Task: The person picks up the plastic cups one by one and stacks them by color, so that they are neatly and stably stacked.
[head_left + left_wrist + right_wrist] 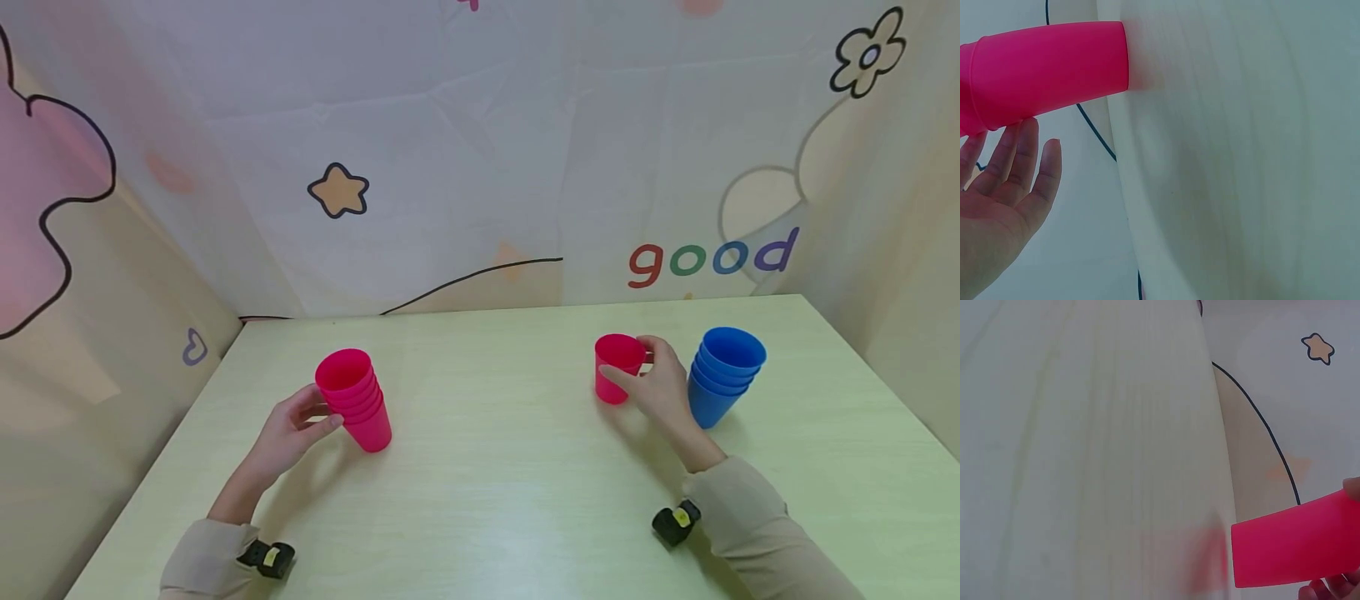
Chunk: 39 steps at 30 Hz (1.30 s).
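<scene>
On the left of the table stands a stack of several pink cups (372, 427), mouths up. My left hand (288, 433) is against its left side, thumb at the front. In the left wrist view the straight fingers (1022, 156) touch the stack's wall without wrapping round it; the thumb is hidden there. At the right, my right hand (663, 387) grips a single pink cup (611, 387), thumb across the front and fingers at its far right side. The right wrist view shows this cup (1291, 547) with its base close to the tabletop; a gap cannot be told for sure.
A stack of several blue cups (712, 400) stands just right of my right hand. The pale wooden table (487, 433) ends at a printed cloth backdrop (465, 183), with cloth at both sides too. Each sleeve bears a small black device at the wrist.
</scene>
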{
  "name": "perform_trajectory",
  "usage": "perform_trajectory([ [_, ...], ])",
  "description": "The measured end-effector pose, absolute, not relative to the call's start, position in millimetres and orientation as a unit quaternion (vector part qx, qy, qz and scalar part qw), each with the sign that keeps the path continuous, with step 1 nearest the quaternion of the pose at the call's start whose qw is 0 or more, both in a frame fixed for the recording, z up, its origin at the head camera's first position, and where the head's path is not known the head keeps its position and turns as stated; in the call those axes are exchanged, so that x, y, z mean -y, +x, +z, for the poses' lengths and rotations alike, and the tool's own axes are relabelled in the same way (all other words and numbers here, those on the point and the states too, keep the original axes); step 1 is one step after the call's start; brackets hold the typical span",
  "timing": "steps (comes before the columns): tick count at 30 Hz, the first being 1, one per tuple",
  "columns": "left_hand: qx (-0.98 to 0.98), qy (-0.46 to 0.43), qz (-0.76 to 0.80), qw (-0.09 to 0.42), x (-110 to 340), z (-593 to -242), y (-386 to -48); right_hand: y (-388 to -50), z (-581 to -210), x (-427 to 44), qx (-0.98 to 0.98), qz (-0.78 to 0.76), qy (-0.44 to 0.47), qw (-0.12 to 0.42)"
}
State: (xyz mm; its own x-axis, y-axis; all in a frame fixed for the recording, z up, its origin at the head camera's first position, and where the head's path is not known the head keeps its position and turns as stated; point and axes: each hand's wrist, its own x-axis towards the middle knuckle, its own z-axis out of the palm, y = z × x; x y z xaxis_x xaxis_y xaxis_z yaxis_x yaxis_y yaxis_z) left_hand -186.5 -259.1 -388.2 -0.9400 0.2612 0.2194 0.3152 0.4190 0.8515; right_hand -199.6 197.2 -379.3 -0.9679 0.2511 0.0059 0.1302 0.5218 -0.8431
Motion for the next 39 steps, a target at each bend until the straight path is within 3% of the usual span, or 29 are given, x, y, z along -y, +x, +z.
perform_trajectory([
  [39,0.836,-0.182,-0.517,0.023,252.5,-386.3,-187.8,-203.9,-316.7,-123.4,0.838,0.525,0.084,0.124],
])
